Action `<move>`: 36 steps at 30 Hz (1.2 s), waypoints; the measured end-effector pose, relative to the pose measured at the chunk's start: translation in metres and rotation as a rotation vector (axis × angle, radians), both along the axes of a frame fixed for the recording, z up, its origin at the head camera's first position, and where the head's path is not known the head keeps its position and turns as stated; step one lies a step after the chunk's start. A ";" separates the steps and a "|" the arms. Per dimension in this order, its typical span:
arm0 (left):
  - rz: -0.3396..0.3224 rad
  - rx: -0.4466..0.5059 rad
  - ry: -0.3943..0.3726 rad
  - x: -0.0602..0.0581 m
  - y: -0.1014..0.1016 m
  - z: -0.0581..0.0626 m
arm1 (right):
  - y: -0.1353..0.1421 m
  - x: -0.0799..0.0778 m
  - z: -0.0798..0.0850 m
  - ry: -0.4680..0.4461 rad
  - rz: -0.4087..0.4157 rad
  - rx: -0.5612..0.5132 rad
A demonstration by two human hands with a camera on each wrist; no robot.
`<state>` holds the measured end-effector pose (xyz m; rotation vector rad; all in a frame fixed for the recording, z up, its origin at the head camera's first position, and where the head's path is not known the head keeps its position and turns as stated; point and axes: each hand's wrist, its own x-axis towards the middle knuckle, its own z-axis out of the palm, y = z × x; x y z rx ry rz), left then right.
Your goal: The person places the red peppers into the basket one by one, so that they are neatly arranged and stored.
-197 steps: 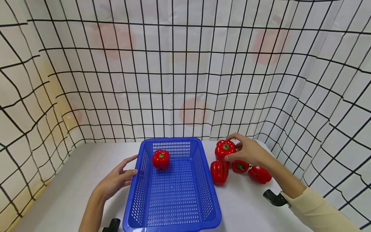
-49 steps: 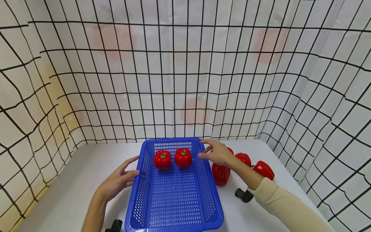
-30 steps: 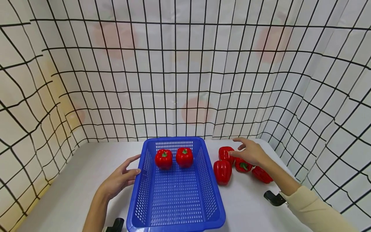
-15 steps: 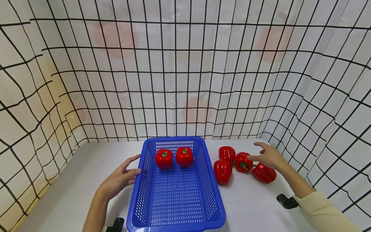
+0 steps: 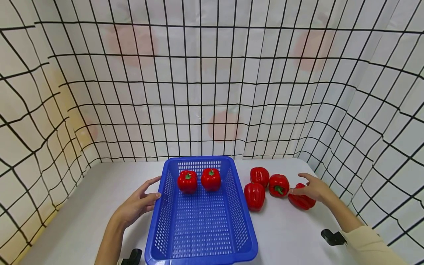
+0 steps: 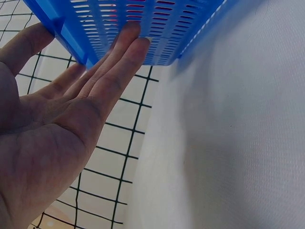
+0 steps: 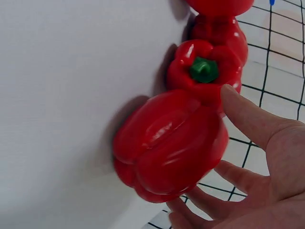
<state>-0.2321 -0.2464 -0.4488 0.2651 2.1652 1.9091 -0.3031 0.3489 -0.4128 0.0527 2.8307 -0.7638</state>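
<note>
My right hand (image 5: 314, 189) is spread over the rightmost red bell pepper (image 5: 301, 201), which lies on its side on the white table. In the right wrist view, thumb and fingers reach around this bell pepper (image 7: 171, 148) without clearly gripping it. Beside it stands another bell pepper (image 5: 279, 184) with its green stem showing. My left hand (image 5: 137, 204) touches the left rim of a blue plastic basket (image 5: 153, 221). In the left wrist view its straight fingers (image 6: 112, 78) rest against the basket's slotted wall. Two upright bell peppers (image 5: 187, 182) (image 5: 211, 179) stand at the basket's far end.
Two more bell peppers (image 5: 254, 197) (image 5: 260, 176) lie just right of the basket. Black wire grid (image 5: 212, 92) over white sheeting encloses the table at the back and both sides. The white table (image 5: 89, 209) surrounds the basket.
A second bell pepper was carried from the right into the basket and let go. My right hand then moved back right, over the rightmost bell pepper. My left hand stays at the rim.
</note>
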 end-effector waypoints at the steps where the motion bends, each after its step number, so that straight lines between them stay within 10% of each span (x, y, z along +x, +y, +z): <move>1: 0.000 0.001 0.000 0.000 0.000 0.000 | 0.001 0.000 -0.001 -0.008 -0.004 -0.003; 22: -0.006 0.010 0.002 -0.001 0.000 -0.002 | 0.006 0.004 -0.009 0.014 -0.028 0.018; 36: -0.021 0.025 0.001 -0.002 -0.001 -0.002 | -0.002 0.022 0.033 0.167 -0.007 0.052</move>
